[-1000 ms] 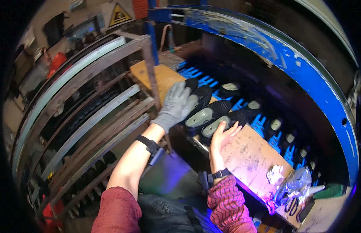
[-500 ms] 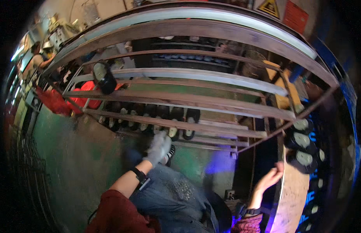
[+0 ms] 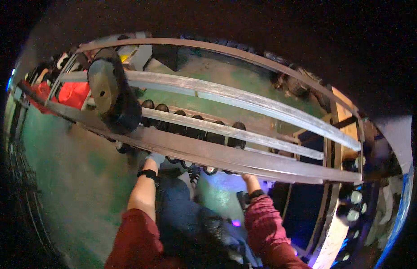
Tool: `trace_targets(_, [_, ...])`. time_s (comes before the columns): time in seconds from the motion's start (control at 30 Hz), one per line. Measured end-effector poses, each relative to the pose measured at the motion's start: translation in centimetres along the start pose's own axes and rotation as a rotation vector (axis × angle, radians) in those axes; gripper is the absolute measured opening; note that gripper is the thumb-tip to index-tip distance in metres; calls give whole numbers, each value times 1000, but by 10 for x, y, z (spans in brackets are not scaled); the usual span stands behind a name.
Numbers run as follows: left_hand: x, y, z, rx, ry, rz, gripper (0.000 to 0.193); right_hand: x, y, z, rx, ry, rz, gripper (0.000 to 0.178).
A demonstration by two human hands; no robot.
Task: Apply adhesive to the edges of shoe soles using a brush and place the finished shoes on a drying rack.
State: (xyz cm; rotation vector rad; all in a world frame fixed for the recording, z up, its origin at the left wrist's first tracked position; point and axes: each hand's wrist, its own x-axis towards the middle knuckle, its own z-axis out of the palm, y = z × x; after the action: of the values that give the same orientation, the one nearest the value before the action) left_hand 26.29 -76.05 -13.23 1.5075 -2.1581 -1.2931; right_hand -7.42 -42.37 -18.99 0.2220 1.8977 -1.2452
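**Both hands under the rack rail**

Your left hand [image 3: 155, 158], in a grey glove, reaches up at 12 o'clock from your left forearm and slips behind the broad lower rail [image 3: 226, 154] of the metal rack. Only the heel of the glove shows below the rail, so you cannot tell how far the fingers are open or whether they hold anything. A black wristband [image 3: 148, 174] sits just below the glove.

Your right hand [image 3: 250, 177] is bare and also goes up behind the same rail, at about 3 o'clock from the left hand. Almost all of it is hidden; its opening and its hold cannot be told. A dark watch [image 3: 256, 194] circles that wrist, above the red sleeve [image 3: 267, 224].

Just above both hands, at 12 o'clock, a row of black shoe soles [image 3: 193, 130] stands on edge between the lower rail and the next rail up. The left glove is nearest the sole at the row's left end.

Further out, at 10 o'clock, 1 large dark sole [image 3: 110, 94] with a tan face leans against the rack. A red bundle [image 3: 73, 93] lies beyond it. At 4 o'clock, small pale-topped pieces [image 3: 354, 201] sit by a blue edge.
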Motion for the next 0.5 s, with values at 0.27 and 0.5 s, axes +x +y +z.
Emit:
trace_targets(0.27, [-3, 38, 48, -330, -102, -30, 63, 21, -7, 46, 193, -184, 110, 46])
trace_targets(0.5, [-24, 49, 59, -619, -283, -52, 75, 2, -21, 98, 501, -405, 98, 51])
